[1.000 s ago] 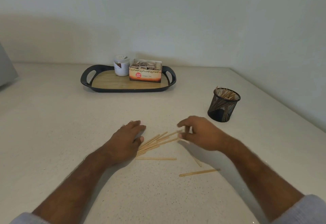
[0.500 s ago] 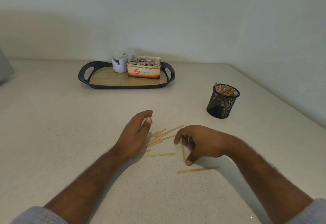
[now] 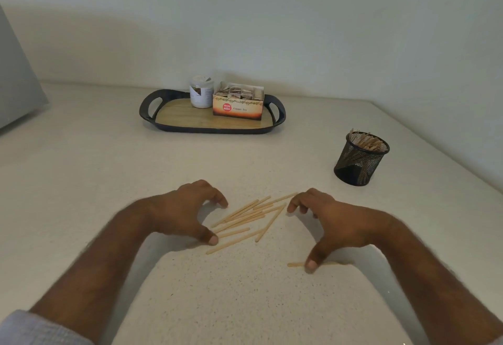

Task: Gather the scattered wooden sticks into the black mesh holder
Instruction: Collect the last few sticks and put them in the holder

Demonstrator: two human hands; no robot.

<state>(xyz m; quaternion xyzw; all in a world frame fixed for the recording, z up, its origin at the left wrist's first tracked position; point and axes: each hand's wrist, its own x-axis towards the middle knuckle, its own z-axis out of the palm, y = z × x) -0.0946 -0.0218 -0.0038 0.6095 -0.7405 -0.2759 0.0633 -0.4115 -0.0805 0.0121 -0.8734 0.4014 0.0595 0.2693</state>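
Both my hands have spread wide, left hand [image 3: 187,210] and right hand [image 3: 329,223] flanking the sticks [image 3: 245,215]; holding nothing, I should sweep inward evenly.

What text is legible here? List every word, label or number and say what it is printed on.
"Ginger Tea": front of the tea box on the tray.
Red round logo on the same box: two short words, too blurred to read.
White jar label: too small to read.
Nothing else carries text.

Sticks [image 3: 246,215] pale wood; holder [image 3: 359,160] black mesh; counter [image 3: 81,181] speckled matt.
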